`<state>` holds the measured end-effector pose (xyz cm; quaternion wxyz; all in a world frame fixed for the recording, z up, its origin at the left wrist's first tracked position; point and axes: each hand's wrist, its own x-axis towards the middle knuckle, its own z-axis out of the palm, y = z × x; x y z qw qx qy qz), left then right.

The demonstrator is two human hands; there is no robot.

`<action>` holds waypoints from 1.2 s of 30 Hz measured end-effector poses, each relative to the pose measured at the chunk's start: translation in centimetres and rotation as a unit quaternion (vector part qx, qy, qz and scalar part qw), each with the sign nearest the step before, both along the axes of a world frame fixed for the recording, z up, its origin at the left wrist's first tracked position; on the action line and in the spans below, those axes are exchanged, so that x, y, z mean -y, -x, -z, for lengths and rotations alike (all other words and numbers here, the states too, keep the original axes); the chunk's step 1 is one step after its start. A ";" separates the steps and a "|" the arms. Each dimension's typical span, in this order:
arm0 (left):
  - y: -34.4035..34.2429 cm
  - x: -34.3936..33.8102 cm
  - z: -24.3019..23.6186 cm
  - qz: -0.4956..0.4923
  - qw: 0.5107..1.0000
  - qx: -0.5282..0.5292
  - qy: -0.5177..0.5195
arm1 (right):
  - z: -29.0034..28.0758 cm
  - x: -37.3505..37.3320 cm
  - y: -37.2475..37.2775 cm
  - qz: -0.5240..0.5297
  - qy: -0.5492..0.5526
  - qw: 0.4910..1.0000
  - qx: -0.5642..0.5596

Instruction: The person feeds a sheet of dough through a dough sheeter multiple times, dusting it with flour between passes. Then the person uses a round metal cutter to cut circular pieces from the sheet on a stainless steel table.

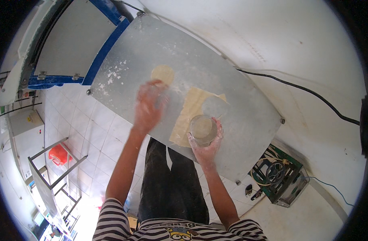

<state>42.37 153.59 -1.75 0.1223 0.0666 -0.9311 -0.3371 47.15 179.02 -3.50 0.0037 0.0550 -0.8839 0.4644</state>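
My right hand [208, 150] is wrapped round a round, ring-shaped cutter [203, 130], which stands on the right part of a thin dough sheet [183, 125]. Pale dough shows inside the cutter. Just beyond it, a rounded piece is cut out of the sheet's right side. To the left, my left hand [151, 105] is blurred by motion, its thumb apart from the fingers and nothing visible in it. Its fingertips are at the near edge of a thin dough disc [162, 74] that lies flat on the metal table [240, 106]. White flour dusts both hands.
Loose flour [115, 74] is scattered on the table's left end, beside a blue-framed machine [105, 52]. A black cable [298, 83] runs along the white wall at right. A green-framed machine with a wheel [274, 172] stands below the table's right end.
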 end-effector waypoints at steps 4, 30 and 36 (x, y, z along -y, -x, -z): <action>-1.0 -3.8 1.5 0.173 0.979 0.083 0.069 | 0.4 1.4 -0.1 0.045 0.057 0.997 -0.010; 2.7 -2.4 3.4 0.224 0.959 0.078 0.157 | 1.9 4.4 0.9 0.071 -0.031 0.997 -0.006; 2.7 -2.4 3.4 0.220 0.962 0.076 0.142 | 1.8 4.8 0.9 0.074 -0.043 0.996 0.006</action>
